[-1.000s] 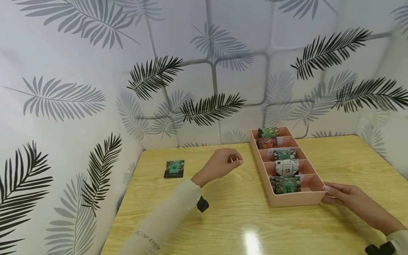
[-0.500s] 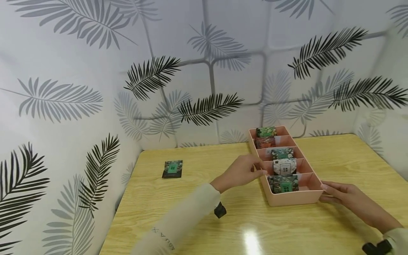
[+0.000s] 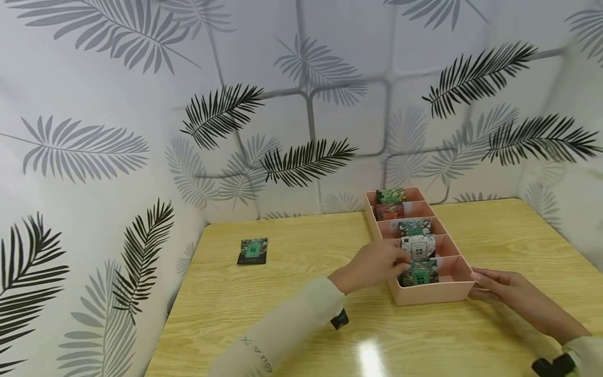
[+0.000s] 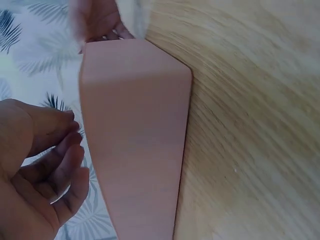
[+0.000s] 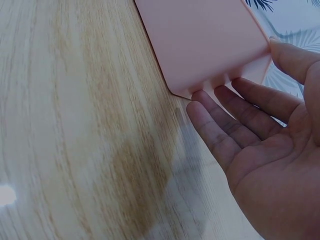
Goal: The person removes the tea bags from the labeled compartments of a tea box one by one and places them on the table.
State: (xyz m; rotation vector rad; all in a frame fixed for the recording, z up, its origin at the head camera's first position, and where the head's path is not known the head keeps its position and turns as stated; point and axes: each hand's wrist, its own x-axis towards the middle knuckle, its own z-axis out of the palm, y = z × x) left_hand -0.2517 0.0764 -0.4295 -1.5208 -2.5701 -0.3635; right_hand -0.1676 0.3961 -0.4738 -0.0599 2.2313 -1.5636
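The left hand point(image 3: 374, 266) is now over the left rim of the pink box point(image 3: 433, 295), its fingertips near the dark green packets point(image 3: 421, 274) in the nearest compartment. Half a second ago it was a little farther back and left, at the box's left wall beside the white packet point(image 3: 418, 248); a second ago it hung above the desk point(image 3: 306, 251), apart from the box. Its fingers are bent toward the thumb, but whether its grip has closed on a packet cannot be told; the left wrist view shows the hand just beside the box's wall.

The right hand point(image 3: 504, 290) has kept its place. Its grip is on the near right corner of the box, the thumb at the rim and the fingertips against the outer wall.

The box stands where it stood on the right part of the desk, and its packets lie as they did. From the far end, the compartments hold a light green packet point(image 3: 390, 196), a red packet point(image 3: 389, 212), a teal packet point(image 3: 414, 228), the white one and the dark green ones. A loose packet point(image 3: 252, 251) with a green label lies unmoved on the left part of the desk, well apart from the box.
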